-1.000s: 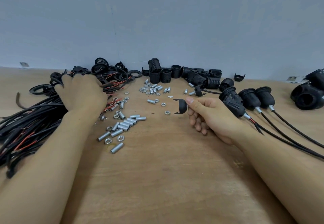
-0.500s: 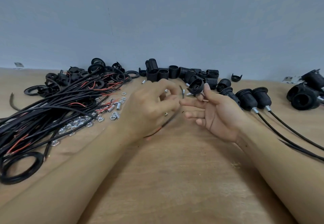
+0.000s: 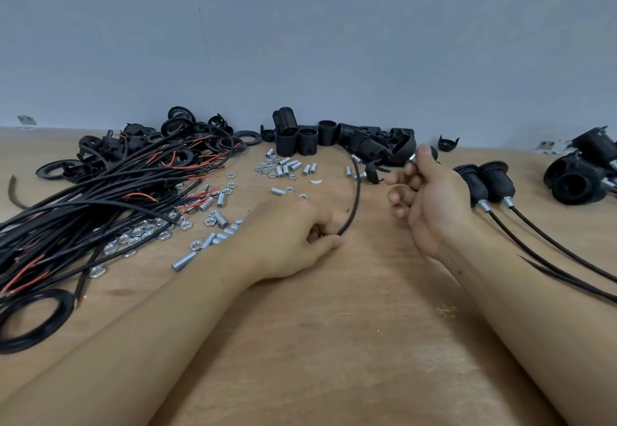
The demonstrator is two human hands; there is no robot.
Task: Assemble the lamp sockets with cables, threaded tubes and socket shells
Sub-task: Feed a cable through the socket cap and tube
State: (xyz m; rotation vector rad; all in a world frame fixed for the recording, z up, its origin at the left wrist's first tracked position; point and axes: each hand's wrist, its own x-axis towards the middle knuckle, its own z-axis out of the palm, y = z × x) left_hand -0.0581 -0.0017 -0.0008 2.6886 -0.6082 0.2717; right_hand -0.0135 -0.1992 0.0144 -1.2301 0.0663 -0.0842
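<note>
Wooden bench point(image 3: 334, 342), grey wall. Finished sockets point(image 3: 487, 182): two beside your right arm, more far right. Your left hand point(image 3: 287, 238) grips one cable point(image 3: 354, 198); your right hand point(image 3: 430, 192) pinches a socket cap point(image 3: 402, 152). Remaining: cable heap point(image 3: 100, 205), loose tubes point(image 3: 217, 218), shells point(image 3: 307, 135).

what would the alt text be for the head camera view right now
A person's left hand grips a black cable on a wooden table, while the right hand pinches a black socket cap with a metal tube. A cable pile lies left, loose threaded tubes and nuts centre, finished sockets right.
</note>
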